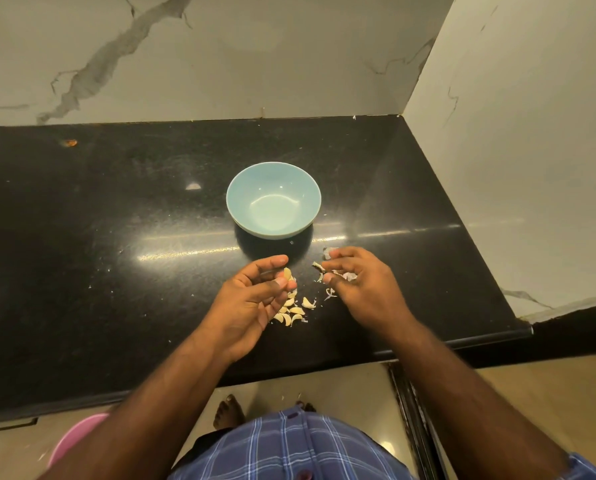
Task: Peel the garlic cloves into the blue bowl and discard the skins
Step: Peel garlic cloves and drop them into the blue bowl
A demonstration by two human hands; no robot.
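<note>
The blue bowl (246, 188) stands on the black counter with nothing visible inside it. Just in front of it, my left hand (255, 299) pinches a pale garlic clove (287, 273) between thumb and fingers. My right hand (358, 282) is to the right, fingers closed on thin papery garlic skins (319, 266). Several more cloves (294, 313) lie in a small pile on the counter between and below the two hands. A few skin scraps (329, 293) rest by my right hand.
The black counter (116, 237) ends at a marble wall (220, 57) behind and another wall (514, 133) on the right. Its front edge runs just below my wrists. A pink bin (78, 438) sits on the floor at lower left.
</note>
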